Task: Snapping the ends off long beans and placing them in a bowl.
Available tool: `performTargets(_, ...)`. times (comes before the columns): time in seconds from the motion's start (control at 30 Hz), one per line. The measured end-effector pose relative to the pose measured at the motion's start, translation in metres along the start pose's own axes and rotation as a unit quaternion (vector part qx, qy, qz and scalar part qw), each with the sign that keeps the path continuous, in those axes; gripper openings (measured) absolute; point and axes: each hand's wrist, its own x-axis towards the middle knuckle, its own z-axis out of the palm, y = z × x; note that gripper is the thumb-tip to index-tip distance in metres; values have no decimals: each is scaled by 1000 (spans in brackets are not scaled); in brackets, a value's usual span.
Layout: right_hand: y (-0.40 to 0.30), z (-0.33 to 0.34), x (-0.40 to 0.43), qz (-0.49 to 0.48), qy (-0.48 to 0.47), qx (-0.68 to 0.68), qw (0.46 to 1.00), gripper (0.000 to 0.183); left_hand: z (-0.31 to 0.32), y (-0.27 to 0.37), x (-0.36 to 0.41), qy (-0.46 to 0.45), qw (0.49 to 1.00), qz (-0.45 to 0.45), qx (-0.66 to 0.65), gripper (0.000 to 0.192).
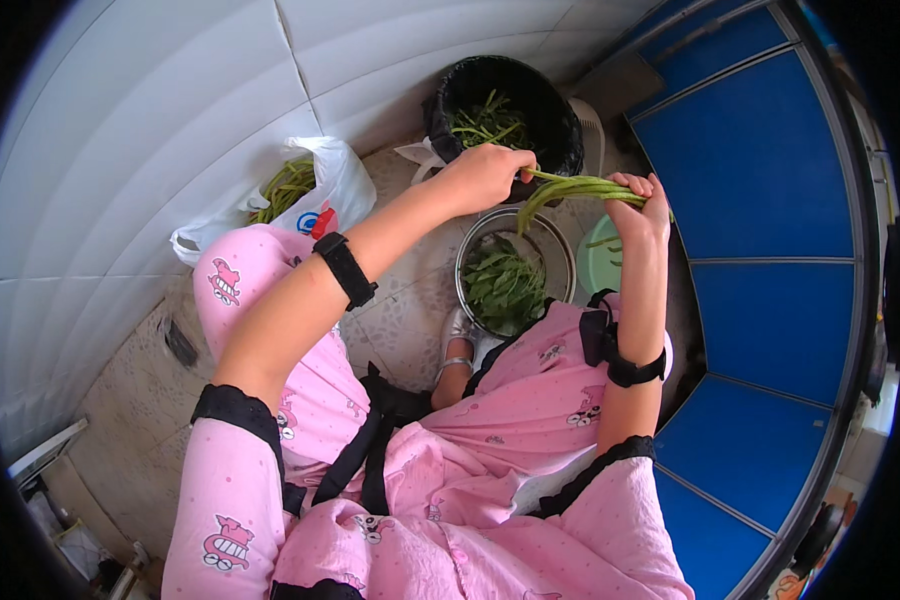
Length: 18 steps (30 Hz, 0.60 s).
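Note:
My right hand point(640, 204), at the upper right, is closed around a small bunch of long green vegetable stalks point(581, 187). The bunch extends leftward, and some stalks droop over a round metal basin. My left hand point(493, 176) pinches the tip of one stalk at the bunch's left end, just in front of a bin. Leafy greens point(504, 281) lie in the metal basin point(570, 255) below. Cut or broken green pieces point(491, 124) lie inside the black-lined bin point(559, 112). Beside it, a light green bowl point(592, 262) holds a few short pieces, partly hidden by my right forearm.
A white plastic bag point(352, 180) with more long stalks point(289, 187) stands by the tiled wall point(180, 135) beyond my left knee. Blue cabinet doors point(750, 165) close off the right side. My silver-shoed foot point(457, 337) is near the basin on the tiled floor point(405, 315).

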Motion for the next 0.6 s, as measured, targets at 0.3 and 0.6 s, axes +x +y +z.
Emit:
performTargets(0.3,-15,0,2,-36,-19,15,999,37,-9,-36,18,121,991,-39,-39,29)
performTargets(0.6,-23,10,-8,86,-33,123,988,39,13,-33,26,-102,947,-57,-301,34)
